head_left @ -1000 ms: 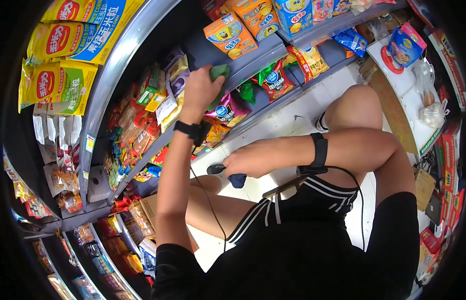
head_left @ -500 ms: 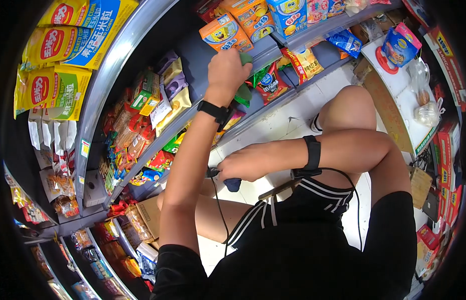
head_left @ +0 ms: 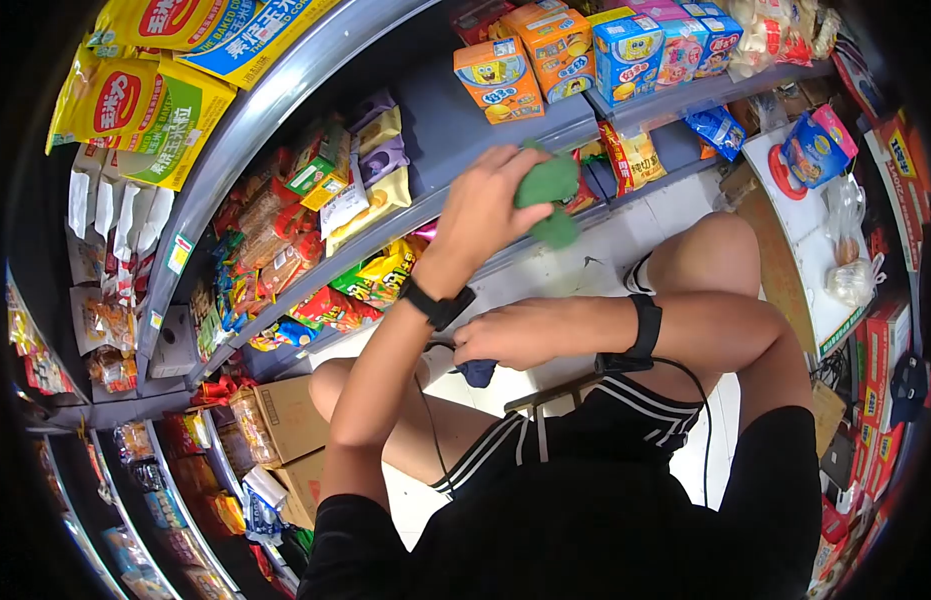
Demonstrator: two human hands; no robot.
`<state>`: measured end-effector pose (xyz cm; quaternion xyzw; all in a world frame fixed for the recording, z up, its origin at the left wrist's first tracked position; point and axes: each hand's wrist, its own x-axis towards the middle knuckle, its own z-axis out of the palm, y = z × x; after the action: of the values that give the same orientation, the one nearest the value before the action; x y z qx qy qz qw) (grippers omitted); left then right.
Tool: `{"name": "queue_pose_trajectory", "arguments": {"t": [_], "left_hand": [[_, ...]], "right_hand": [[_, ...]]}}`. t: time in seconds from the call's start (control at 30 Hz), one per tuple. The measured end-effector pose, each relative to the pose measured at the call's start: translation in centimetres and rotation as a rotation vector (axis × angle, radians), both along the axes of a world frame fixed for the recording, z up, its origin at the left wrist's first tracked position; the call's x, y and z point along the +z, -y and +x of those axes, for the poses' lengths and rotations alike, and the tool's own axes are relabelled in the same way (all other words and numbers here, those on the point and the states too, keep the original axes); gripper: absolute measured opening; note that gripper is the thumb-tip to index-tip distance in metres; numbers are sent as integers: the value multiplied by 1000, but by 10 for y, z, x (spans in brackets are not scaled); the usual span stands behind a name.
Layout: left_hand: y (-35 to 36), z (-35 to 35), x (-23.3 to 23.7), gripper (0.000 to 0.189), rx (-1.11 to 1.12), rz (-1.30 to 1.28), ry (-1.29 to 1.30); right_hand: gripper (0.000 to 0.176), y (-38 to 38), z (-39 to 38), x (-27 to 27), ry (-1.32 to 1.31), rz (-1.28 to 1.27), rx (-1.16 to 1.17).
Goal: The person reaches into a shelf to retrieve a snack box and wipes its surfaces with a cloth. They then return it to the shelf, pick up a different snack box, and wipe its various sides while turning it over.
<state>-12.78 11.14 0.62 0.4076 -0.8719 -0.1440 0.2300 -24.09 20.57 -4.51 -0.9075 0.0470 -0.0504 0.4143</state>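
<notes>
My left hand [head_left: 480, 215] is closed round a bunched green cloth [head_left: 548, 193], in front of the grey shelf edge [head_left: 465, 185]. Part of the cloth hangs down past my thumb. Lower down, over my lap, my right hand [head_left: 520, 333] is wrapped round a dark blue bunched thing [head_left: 476, 373] that looks like fabric, most of it hidden under my fingers. Orange snack boxes [head_left: 498, 80] stand on the shelf just above my left hand. Beside them are blue and pink boxes [head_left: 630, 58].
Packed snack bags [head_left: 370, 180] fill the shelf on the left, with more bags [head_left: 385, 272] on the level below. Yellow corn snack bags [head_left: 175, 120] hang at upper left. Cardboard boxes [head_left: 295, 420] stand beside my knee. A white-topped table [head_left: 800, 245] is at the right.
My left hand has drawn the green cloth back from the shelf edge, rightward and down. My right hand stays low with the dark blue thing. The view has shifted slightly.
</notes>
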Motion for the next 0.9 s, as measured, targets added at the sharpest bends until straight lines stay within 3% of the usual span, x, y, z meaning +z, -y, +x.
{"name": "queue_pose_trajectory", "arguments": {"t": [0.03, 0.17, 0.3, 0.43, 0.53, 0.6, 0.9], "left_hand": [[-5, 10, 5, 55, -3, 4, 0], [-4, 44, 26, 53, 352, -147, 150], [37, 69, 4, 45, 451, -164, 331], [59, 56, -27, 44, 487, -67, 491], [68, 38, -27, 43, 436, -82, 375], [72, 20, -26, 40, 432, -64, 289], [95, -58, -22, 45, 346, -38, 299]], "right_hand": [[35, 0, 0, -2, 0, 4, -3], [34, -3, -1, -3, 2, -8, -8], [33, -6, 3, -9, -12, -7, 6], [31, -5, 1, -19, 39, 7, -28], [29, -5, 0, -12, 62, -13, -29], [38, -3, -3, 1, -112, -21, 39], [55, -6, 1, -6, -50, 91, 70]]}}
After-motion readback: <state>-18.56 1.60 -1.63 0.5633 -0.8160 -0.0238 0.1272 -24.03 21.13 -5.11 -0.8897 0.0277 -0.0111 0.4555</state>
